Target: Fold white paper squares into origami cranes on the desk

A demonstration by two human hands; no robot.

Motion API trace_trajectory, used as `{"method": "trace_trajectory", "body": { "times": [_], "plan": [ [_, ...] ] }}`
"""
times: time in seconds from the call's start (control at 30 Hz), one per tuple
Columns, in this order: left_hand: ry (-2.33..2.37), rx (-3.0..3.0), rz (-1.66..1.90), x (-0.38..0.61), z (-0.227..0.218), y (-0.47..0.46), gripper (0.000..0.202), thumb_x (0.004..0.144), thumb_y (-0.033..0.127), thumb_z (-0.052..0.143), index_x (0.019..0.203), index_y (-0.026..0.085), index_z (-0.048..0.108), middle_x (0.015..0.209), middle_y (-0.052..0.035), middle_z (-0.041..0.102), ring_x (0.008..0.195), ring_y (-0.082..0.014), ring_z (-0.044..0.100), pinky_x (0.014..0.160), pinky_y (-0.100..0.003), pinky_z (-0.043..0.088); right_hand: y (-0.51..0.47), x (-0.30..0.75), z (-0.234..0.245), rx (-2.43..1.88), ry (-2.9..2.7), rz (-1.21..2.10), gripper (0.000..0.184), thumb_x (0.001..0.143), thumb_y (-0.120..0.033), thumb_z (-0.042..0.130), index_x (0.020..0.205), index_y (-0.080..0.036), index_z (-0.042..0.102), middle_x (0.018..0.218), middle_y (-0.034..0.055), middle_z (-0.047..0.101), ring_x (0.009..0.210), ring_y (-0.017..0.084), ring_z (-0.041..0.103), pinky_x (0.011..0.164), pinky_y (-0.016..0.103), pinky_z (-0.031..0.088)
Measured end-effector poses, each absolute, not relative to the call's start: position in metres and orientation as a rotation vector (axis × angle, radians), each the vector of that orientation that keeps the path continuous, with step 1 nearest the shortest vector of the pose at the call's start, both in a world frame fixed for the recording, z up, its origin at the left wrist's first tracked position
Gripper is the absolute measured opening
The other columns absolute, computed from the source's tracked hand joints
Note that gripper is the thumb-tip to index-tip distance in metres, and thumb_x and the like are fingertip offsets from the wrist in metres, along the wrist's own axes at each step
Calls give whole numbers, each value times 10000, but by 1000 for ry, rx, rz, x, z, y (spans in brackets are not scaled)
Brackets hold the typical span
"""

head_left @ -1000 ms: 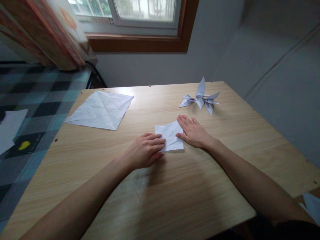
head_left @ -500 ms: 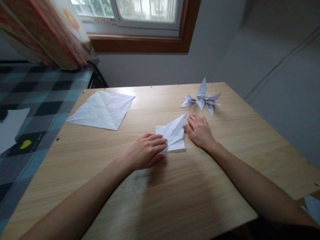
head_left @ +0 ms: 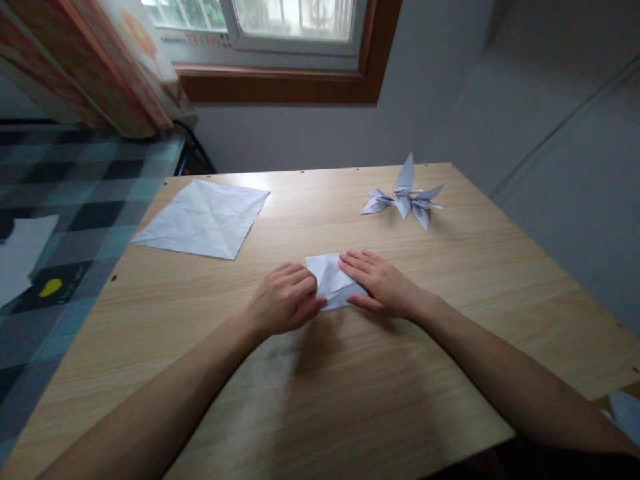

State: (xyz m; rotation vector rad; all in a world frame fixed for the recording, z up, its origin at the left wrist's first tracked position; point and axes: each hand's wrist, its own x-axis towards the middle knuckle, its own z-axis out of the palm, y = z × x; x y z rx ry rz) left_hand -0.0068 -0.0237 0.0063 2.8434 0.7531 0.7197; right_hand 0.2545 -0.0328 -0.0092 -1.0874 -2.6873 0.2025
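A small folded sheet of white paper (head_left: 331,279) lies on the wooden table between my hands, creased across its face. My left hand (head_left: 289,299) has its fingers curled in at the paper's left edge, the thumb against the lower left corner; it grips the sheet there. Flat over the right part of the paper rests my right hand (head_left: 381,283), fingers stretched out and pressing down. Its palm and fingers hide that side of the sheet.
A larger creased paper square (head_left: 205,220) lies at the table's back left. Several folded paper shapes (head_left: 404,195) with pointed petals stand at the back right. Left of the wooden table (head_left: 310,400) is a checked cloth (head_left: 100,173) with a white sheet (head_left: 25,253) on it.
The paper's raised upper right point has been folded down, leaving a smaller shape. My right hand has moved left onto the paper, and my left fingers have curled at its left edge.
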Motion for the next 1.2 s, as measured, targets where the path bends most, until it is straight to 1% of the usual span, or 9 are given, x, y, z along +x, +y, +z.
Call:
{"method": "trace_trajectory", "body": {
  "times": [0.1, 0.23, 0.33, 0.47, 0.57, 0.67, 0.77, 0.97, 1.2],
  "plan": [
    [827, 2811, 879, -9, 6, -24, 388, 974, 493, 436, 757, 194, 554, 784, -79, 662, 746, -199, 595, 717, -357, 493, -34, 254, -6, -1072, -2757, 133, 729, 929, -543, 564, 1452, -47, 456, 1522, 227, 445, 1437, 347, 402, 1190, 534, 318],
    [725, 2860, 944, -11, 3, -22, 436, 955, 533, 481, 1122, 151, 606, 1209, -166, 670, 1132, -278, 604, 937, -436, 495, -33, 256, -6, -1066, -2768, 126, 797, 907, -615, 560, 1471, -67, 433, 1533, 229, 428, 1447, 347, 385, 1192, 538, 309],
    [725, 2946, 663, -8, 0, -21, 366, 991, 414, 459, 1229, 181, 610, 1369, -127, 617, 1304, -297, 530, 1061, -483, 430, -32, 258, -8, -1063, -2720, 215, 739, 929, -609, 527, 1469, -110, 449, 1542, 202, 425, 1455, 324, 380, 1192, 544, 306],
    [794, 2949, 465, -5, -4, -19, 332, 1019, 283, 400, 1231, 221, 648, 1379, -76, 624, 1284, -264, 563, 1075, -469, 431, -31, 254, -9, -1136, -2615, 303, 466, 1023, -389, 423, 1417, -163, 527, 1513, 142, 490, 1432, 255, 429, 1192, 505, 323],
    [809, 2956, 471, -4, -5, -19, 327, 1014, 315, 428, 1242, 245, 652, 1388, -79, 617, 1289, -273, 558, 1068, -485, 433, -36, 243, -9, -1212, -2612, 247, 470, 1009, -299, 431, 1448, -142, 492, 1523, 156, 472, 1441, 267, 413, 1190, 511, 328],
    [827, 2959, 470, -5, -5, -21, 323, 1005, 333, 447, 1242, 252, 652, 1391, -86, 613, 1289, -286, 556, 1063, -500, 430, -42, 233, -9, -1230, -2664, 182, 545, 1000, -322, 439, 1494, -92, 414, 1561, 182, 400, 1467, 296, 364, 1196, 518, 313],
    [876, 2972, 425, -4, -3, -22, 336, 995, 340, 467, 1278, 252, 625, 1418, -95, 591, 1300, -298, 545, 1068, -507, 424, -47, 229, -9, -1202, -2719, 167, 634, 997, -416, 448, 1519, -69, 354, 1585, 189, 350, 1483, 305, 328, 1206, 517, 290],
    [901, 2946, 349, -5, 0, -23, 383, 975, 399, 502, 1301, 225, 599, 1443, -136, 556, 1319, -342, 521, 1066, -550, 420, -42, 235, -10, -1284, -2720, 161, 772, 967, -594, 435, 1531, -78, 331, 1593, 202, 324, 1497, 316, 296, 1205, 542, 267],
    [878, 2916, 331, -6, 1, -23, 478, 940, 503, 543, 1319, 216, 593, 1455, -163, 536, 1331, -371, 507, 1073, -581, 412, -24, 256, -13, -1553, -2585, 154, 628, 1012, -457, 373, 1534, -110, 334, 1603, 184, 317, 1502, 310, 285, 1200, 578, 241]
  ]
}}
